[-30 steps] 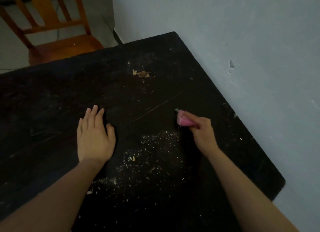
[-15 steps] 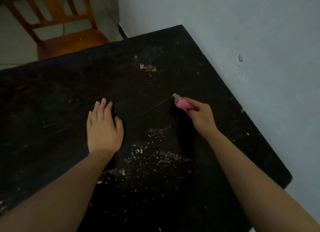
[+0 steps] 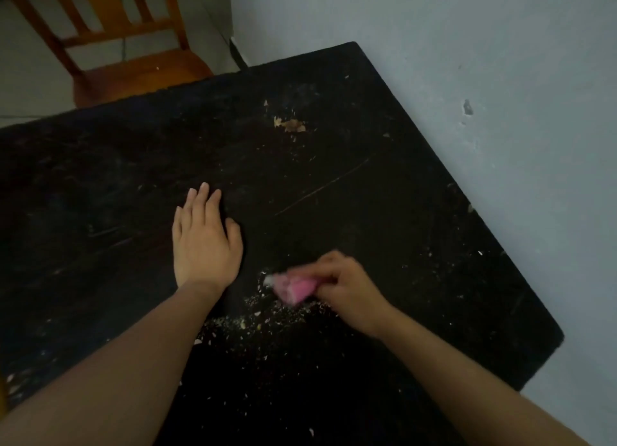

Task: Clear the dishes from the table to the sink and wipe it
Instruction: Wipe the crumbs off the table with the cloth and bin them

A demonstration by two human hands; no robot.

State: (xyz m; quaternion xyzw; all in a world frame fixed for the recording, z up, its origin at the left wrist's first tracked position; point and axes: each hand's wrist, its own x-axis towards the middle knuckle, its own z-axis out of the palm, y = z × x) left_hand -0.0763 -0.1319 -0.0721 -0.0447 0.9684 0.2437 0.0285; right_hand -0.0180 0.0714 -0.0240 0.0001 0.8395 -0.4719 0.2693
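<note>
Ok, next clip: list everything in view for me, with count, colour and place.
table: one, black, fills the middle, right edge against the wall
crumbs: many, pale, scattered on the table's near part between the arms
food scraps: one small patch, brownish, on the far part of the table
pink cloth: one, pink, blurred, on the crumbs at the right hand
chair: one, orange-brown wood, beyond the table's far edge, upper left
wall: one, pale grey-blue, right side
floor: light grey, upper left under the chair
left hand: one, flat on the table, fingers straight
right hand: one, fingers curled round the pink cloth
</note>
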